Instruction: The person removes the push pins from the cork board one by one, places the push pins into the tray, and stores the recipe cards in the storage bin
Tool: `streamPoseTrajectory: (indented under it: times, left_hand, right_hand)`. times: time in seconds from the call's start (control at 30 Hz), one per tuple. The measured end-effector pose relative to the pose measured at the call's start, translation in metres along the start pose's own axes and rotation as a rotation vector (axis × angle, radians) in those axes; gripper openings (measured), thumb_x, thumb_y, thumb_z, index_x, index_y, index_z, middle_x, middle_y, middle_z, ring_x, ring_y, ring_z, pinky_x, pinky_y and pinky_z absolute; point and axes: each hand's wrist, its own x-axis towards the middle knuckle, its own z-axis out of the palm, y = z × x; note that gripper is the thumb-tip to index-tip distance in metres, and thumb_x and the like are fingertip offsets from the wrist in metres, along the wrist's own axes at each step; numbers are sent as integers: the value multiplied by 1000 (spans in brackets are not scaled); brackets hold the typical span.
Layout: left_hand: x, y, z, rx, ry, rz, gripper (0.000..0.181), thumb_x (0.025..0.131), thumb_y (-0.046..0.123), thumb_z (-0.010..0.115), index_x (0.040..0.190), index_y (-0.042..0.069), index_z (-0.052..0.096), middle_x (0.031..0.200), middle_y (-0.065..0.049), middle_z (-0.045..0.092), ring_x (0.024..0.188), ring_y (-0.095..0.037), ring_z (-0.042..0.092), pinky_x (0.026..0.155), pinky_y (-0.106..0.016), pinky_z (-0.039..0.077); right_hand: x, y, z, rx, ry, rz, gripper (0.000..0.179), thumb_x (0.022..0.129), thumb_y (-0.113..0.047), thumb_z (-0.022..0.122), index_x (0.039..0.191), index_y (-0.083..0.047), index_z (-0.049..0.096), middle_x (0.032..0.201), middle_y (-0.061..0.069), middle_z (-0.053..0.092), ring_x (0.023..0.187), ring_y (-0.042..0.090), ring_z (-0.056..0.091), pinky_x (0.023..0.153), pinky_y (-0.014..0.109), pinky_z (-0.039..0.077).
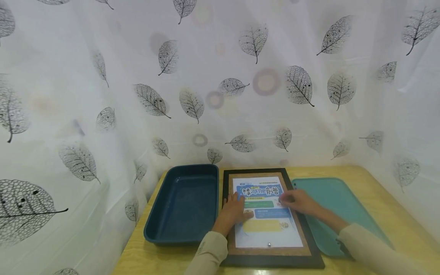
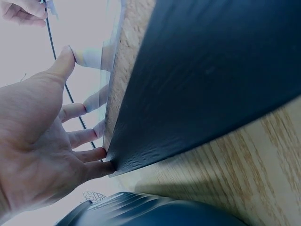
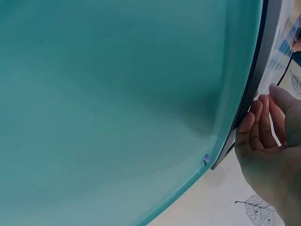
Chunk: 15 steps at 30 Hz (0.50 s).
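Note:
A printed sheet (image 1: 268,233) with Chinese lettering lies on a cork board (image 1: 232,240) in a black frame (image 1: 275,261). One small silver pin (image 1: 269,244) sits near the sheet's bottom edge. My left hand (image 1: 233,211) rests with spread fingers on the sheet's left side; the left wrist view shows its outer fingers touching the board's cork and frame. At the sheet's right edge is my right hand (image 1: 300,201). Its thumb and index tips come close together in the right wrist view, the other fingers (image 3: 256,120) bent beside the frame. Anything tiny between those tips is hidden.
A deep dark blue tray (image 1: 216,191) stands left of the board. Right of it lies a shallow teal tray (image 1: 343,214), with a small purple item (image 3: 207,158) in one corner. Both share the wooden table (image 1: 357,173). A leaf-patterned curtain (image 1: 220,126) hangs behind.

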Motion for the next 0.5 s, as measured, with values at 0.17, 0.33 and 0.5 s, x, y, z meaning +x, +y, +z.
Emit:
streamPoseTrajectory:
  times: [0.17, 0.33, 0.5]
  left_hand:
    - [-1, 0, 0, -7, 1, -1, 80, 96, 53, 71, 155, 7, 44, 166, -21, 31, 154, -41, 27, 126, -56, 24]
    - [0, 1, 0, 5, -11, -10, 79, 97, 53, 68, 157, 8, 43, 167, -20, 29, 155, -40, 25, 126, -55, 23]
    - [1, -1, 1, 23, -26, -16, 80, 97, 54, 67, 158, 9, 41, 167, -19, 28, 156, -40, 23, 127, -55, 22]
  right_hand:
    - [-4, -5, 3, -6, -3, -54, 21, 93, -17, 78, 111, -9, 75, 102, 0, 76, 93, 16, 71, 80, 31, 61]
    - [-7, -7, 7, 3, 2, -137, 18, 93, -16, 78, 110, -10, 76, 102, -2, 76, 95, 16, 72, 82, 30, 61]
    - [-10, -12, 12, 24, 7, -177, 20, 92, -14, 78, 110, -6, 75, 101, 1, 76, 93, 17, 72, 81, 31, 61]
